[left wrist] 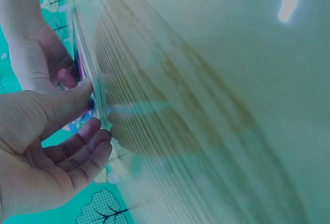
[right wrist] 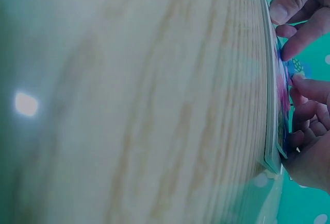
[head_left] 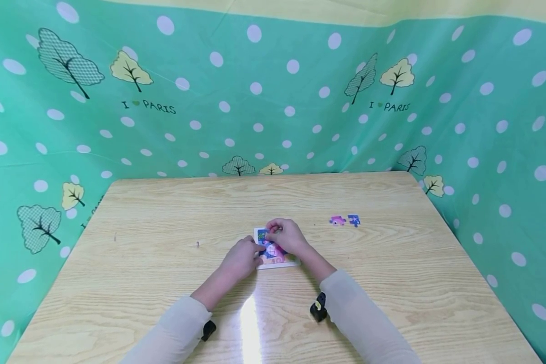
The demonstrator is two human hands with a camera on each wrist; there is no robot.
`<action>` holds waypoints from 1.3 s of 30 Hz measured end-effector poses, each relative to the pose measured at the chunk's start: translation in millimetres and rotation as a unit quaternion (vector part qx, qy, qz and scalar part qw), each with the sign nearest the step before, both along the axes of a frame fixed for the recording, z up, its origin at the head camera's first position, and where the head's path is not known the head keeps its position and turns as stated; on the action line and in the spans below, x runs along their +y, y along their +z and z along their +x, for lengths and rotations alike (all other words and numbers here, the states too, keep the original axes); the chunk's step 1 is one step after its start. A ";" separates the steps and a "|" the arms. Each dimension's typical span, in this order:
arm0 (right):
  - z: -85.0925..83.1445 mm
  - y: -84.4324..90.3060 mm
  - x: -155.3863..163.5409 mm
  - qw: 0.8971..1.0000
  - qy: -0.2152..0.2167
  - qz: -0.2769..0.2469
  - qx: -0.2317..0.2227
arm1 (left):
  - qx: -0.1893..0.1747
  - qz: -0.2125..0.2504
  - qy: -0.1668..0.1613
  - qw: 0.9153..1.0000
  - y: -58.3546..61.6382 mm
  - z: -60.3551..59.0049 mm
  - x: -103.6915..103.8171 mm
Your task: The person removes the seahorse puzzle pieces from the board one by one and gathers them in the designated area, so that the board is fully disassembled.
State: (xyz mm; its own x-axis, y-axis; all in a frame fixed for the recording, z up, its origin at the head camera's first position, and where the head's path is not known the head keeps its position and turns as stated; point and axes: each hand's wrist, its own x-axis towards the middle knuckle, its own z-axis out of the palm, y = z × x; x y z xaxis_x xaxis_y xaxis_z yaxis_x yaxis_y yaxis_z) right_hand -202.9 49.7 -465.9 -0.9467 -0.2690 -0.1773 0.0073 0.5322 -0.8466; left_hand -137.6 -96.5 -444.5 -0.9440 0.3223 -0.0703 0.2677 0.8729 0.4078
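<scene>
**Both hands on a little puzzle board, two pieces waiting off to the side**

So this was mid-puzzle. A small jigsaw board point(head_left: 277, 262) sat flat near the middle of the wooden table point(head_left: 164, 242), and both hands were working right on top of it. The left hand point(head_left: 242, 258) had its thumb and fingers curled onto the board's left edge, steadying it. The right hand point(head_left: 285, 235) was bent over the top of the board with its fingertips pinching or pressing what looked like a piece point(head_left: 265, 236) at the upper left corner. I couldn't tell from the wrist views whether that piece was fully seated or only resting there.

Two loose pieces, a pink one point(head_left: 337, 220) and a blue one point(head_left: 354, 220), lay just beside each other, well apart from the board on the right.

My read: the step in hand was fitting a piece into the picture. The next move probably called for pressing it level, then reaching right for one of the loose pieces while the left hand kept the board from sliding.
</scene>
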 end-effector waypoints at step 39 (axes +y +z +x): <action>2.6 -0.1 10.2 0.997 0.067 -0.005 0.029 | 0.003 0.003 0.001 1.000 2.0 0.6 0.6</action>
